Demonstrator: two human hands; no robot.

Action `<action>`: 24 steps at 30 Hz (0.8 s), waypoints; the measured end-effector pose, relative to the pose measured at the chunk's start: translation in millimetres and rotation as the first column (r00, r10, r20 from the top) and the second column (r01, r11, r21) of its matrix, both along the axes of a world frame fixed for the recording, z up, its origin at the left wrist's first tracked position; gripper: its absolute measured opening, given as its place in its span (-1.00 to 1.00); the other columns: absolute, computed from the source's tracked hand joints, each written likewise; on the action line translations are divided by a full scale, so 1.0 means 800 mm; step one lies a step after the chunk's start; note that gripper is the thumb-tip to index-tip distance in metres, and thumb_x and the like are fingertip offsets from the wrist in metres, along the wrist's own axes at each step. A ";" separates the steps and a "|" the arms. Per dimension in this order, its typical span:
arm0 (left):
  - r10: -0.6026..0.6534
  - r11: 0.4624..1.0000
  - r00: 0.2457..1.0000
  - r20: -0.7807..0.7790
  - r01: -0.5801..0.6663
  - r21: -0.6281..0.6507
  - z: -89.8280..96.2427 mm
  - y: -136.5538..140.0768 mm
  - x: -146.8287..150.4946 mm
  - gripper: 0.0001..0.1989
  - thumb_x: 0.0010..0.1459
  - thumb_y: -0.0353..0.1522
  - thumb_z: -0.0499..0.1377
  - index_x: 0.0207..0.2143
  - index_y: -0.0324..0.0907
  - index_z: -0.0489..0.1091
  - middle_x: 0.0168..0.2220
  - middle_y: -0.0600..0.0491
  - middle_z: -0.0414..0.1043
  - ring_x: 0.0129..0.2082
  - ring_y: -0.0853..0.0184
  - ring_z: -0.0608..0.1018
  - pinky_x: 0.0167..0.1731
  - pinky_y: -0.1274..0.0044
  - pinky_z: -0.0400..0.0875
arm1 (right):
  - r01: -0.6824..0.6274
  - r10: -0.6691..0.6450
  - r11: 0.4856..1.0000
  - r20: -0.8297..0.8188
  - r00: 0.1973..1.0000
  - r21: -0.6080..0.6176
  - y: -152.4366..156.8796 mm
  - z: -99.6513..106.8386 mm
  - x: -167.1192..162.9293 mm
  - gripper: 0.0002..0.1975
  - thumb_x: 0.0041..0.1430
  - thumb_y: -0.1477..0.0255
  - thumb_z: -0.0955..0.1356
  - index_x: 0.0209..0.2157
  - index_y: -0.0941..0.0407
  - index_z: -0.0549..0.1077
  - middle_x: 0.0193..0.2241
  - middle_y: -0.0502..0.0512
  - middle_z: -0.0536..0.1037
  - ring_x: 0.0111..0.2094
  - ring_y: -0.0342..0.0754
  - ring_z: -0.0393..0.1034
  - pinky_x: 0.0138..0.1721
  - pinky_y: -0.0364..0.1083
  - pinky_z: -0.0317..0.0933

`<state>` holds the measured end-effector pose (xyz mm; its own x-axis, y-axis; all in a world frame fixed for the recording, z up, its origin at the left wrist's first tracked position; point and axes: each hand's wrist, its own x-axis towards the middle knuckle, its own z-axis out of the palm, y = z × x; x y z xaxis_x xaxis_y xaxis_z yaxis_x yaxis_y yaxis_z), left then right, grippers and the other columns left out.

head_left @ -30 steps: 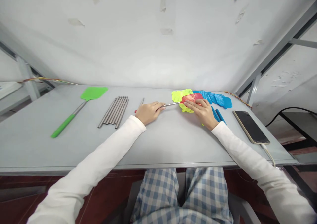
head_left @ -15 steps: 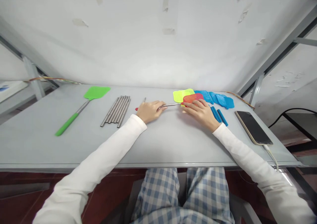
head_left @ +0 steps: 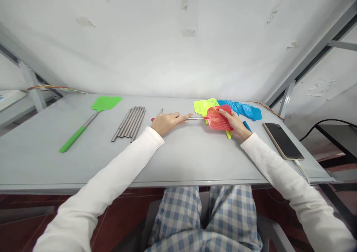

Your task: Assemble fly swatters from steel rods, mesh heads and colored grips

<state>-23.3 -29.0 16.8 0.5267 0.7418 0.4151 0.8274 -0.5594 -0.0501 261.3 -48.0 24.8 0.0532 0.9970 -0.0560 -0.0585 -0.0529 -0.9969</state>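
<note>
A red fly swatter (head_left: pixel 219 118) is held level across the table between both hands. My right hand (head_left: pixel 237 125) is closed on the outer edge of its mesh head, thumb on top. My left hand (head_left: pixel 169 123) is closed around the other end, its index finger stretched along the metal rod; a red tip shows past the hand. Behind the red head lie a yellow swatter head (head_left: pixel 201 105) and several blue swatter heads (head_left: pixel 252 112). A yellow handle (head_left: pixel 228 134) and a blue handle (head_left: pixel 247 125) show partly beside my right hand.
Several metal rods (head_left: pixel 129 123) lie side by side left of my left hand, and one thin rod (head_left: pixel 161 111) shows behind it. A green fly swatter (head_left: pixel 74 138) lies farther left. On the right is a phone (head_left: pixel 283 140) with a white cable (head_left: pixel 301 168).
My right hand has shifted right to the outer edge of the red head, which now faces up more fully and nearer me. My left index finger has stretched out along the rod.
</note>
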 end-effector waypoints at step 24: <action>-0.085 0.992 0.996 0.015 0.084 0.091 0.001 -0.015 0.011 -0.47 0.33 0.00 -0.20 -0.03 0.09 0.48 -0.55 0.06 0.40 -0.65 0.43 0.35 -0.56 0.56 0.10 | 0.084 -0.096 0.977 0.052 0.994 0.195 -0.008 -0.004 -0.007 -0.52 -0.16 0.03 0.50 -0.30 0.06 0.46 -0.29 0.06 0.63 -0.26 0.03 0.54 -0.25 -0.01 0.46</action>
